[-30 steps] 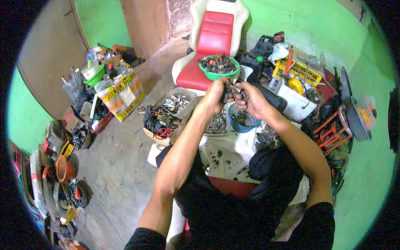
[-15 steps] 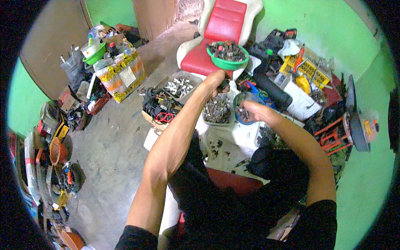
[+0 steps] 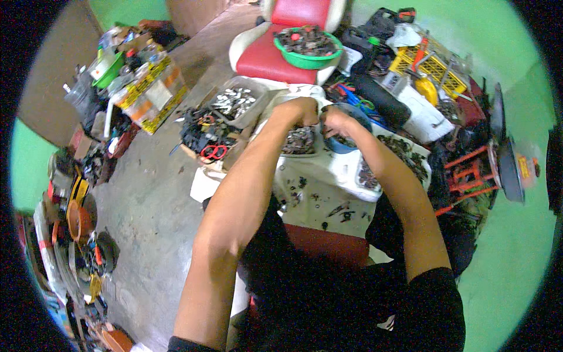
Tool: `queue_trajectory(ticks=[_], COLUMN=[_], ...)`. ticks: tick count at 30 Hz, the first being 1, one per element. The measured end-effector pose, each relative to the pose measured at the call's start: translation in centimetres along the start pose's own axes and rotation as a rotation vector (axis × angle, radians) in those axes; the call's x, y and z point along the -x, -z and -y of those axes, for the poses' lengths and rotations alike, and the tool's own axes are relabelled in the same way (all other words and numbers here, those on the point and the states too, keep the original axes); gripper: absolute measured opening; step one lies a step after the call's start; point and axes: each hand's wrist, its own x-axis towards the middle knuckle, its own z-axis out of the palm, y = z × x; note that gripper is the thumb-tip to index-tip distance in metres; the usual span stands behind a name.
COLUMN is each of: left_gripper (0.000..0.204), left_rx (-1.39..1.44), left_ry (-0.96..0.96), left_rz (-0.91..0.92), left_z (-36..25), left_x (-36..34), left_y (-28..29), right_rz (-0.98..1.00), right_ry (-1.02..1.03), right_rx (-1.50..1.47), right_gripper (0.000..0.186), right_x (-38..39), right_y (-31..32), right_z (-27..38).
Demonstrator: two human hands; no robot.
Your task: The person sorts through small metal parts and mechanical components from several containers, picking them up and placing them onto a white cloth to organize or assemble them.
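Note:
My left hand [image 3: 302, 111] is curled above a clear tub of small metal parts [image 3: 299, 142]; its fingertips are turned away, and whatever they hold is hidden. Close by on the right, my right hand [image 3: 339, 124] hangs over the rim of a blue bowl [image 3: 359, 117], fingers bent together. What those fingers grip is too blurred to name. Both containers stand on a white covered surface [image 3: 334, 179], where small dark parts and what looks like a pair of pliers [image 3: 339, 209] lie nearer me.
Ahead, a green basin [image 3: 308, 58] of dark parts sits on a red and white seat [image 3: 267, 58]. Left of the tub are a tray of white pieces [image 3: 234, 102] and a pile of black cables [image 3: 205, 135]. A yellow crate [image 3: 434, 73] and tools crowd the right.
My view has shifted, so the seat and basin appear higher. My left hand has come down toward the metal parts, and the two hands are closer together over the tub and bowl.

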Motion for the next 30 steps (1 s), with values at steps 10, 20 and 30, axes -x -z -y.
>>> queue_trajectory(ticks=[10, 20, 30], left_gripper=[0.026, 0.036, 0.044], left_rx=[-0.157, -0.172, -0.247], left_ry=[-0.186, -0.455, -0.515], left_rz=[0.146, 0.240, -0.004], left_z=[-9.8, -19.4, -19.8], left_x=[-6.5, -9.4, -17.2], left_y=[-5.2, -10.9, -24.9], right_rz=[0.070, 0.051, -0.134], right_ry=[0.054, -0.108, 0.248], right_rx=[1.215, 0.991, 0.969], right_gripper=[0.028, 0.031, 0.048], right_x=[12.0, 19.5, 16.9], right_y=[13.1, 16.4, 14.7], right_z=[-7.3, -26.3, -32.2])
